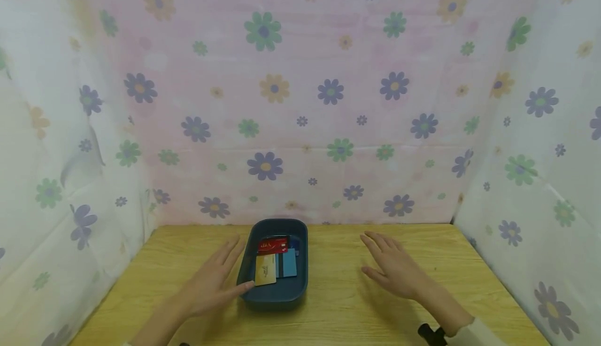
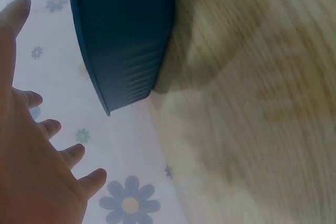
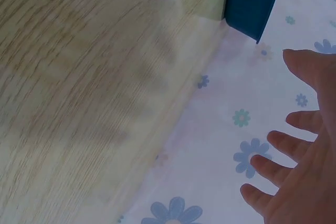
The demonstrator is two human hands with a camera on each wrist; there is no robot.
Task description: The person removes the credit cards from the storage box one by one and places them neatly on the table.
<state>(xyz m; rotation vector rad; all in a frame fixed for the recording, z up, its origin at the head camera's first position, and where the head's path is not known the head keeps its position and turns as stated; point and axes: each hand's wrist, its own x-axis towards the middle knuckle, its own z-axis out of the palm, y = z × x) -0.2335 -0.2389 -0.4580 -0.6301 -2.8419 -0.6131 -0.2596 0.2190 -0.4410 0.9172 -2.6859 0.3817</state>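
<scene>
Tray: a dark blue tray [image 1: 277,289] with rounded corners sits on the wooden table [image 1: 357,309], between the two hands and far closer to the left one.
Cards: in the head view a red card [image 1: 273,245], a gold card [image 1: 265,273] and a blue card [image 1: 288,262] lie inside the tray, overlapping one another.
Left hand: the left hand [image 1: 211,281] lies flat just beside the tray's left wall, fingers straight and spread; its thumb tip reaches the near left rim, touching or almost touching, I cannot tell which.
Right hand: the right hand [image 1: 394,265] is open over the table, fingers straight and slightly apart, well clear of the tray's right wall and holding nothing.
Head view only: the cards, and both hands together.
Left wrist view: only the tray's ribbed outer wall, no cards.
Right wrist view: just a corner of the tray beyond the spread fingers [image 3: 281,148], with the flowered cloth [image 3: 220,145] behind.
</scene>
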